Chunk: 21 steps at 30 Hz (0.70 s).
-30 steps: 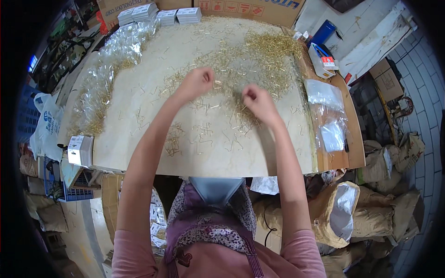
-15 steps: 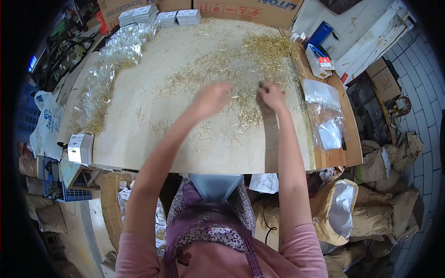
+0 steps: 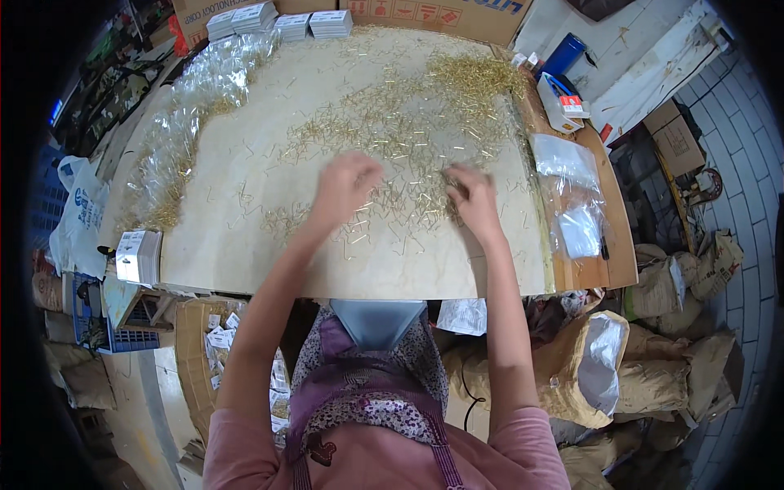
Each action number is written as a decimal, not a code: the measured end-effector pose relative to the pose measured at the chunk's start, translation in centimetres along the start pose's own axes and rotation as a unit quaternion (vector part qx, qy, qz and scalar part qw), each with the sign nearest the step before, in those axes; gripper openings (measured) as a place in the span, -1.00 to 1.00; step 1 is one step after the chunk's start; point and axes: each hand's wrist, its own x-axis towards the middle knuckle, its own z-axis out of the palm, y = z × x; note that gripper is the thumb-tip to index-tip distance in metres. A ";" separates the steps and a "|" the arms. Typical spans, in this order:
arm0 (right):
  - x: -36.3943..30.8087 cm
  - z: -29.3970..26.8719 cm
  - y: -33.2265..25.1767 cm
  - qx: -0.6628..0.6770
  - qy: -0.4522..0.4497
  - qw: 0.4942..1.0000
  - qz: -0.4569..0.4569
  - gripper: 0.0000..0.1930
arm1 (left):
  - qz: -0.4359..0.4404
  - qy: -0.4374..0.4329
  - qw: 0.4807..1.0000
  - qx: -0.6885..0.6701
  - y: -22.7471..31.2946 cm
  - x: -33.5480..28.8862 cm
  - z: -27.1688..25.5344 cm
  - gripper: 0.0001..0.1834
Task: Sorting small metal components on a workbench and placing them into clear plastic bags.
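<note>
Gold-coloured bent wire pieces [image 3: 408, 143], thin like small hooks, lie scattered over the pale tabletop [image 3: 237, 261]. Above the near part of the scatter is my left hand [image 3: 347, 188], its fingers turned inward and smeared by motion. I cannot make out whether it holds a wire piece. My right hand [image 3: 475, 196] hovers at the right side of the scatter. Its fingers are bent, with a gap between thumb and forefinger, and nothing shows in them. A denser heap of wire pieces [image 3: 478, 77] lies at the far right.
Filled clear plastic bags [image 3: 175, 135] line the left edge. White card stacks [image 3: 329, 24] stand at the back, another card stack [image 3: 139, 257] at the near left corner. Flat clear bags [image 3: 580, 233] and a white box [image 3: 563, 110] sit on the right ledge. A blue drawer-like bin [image 3: 378, 322] is below the front edge.
My left hand has moved left and slightly nearer to me. My right hand has come a little nearer, and its thumb and forefinger now show apart.
</note>
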 end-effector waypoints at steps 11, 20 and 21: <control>-0.9 2.0 -2.3 0.044 0.056 0.997 -0.019 -0.64 | 0.040 -0.067 0.990 0.121 1.0 -1.0 -2.3 -0.71; -3.8 0.0 -3.8 0.012 -0.034 0.999 -0.005 -0.58 | -0.205 0.176 0.881 0.389 -6.7 -9.1 -11.9 -0.37; -4.1 0.2 -3.6 0.009 -0.002 1.000 0.016 -0.55 | -0.288 0.191 0.837 0.425 -7.8 -9.5 -14.0 -0.29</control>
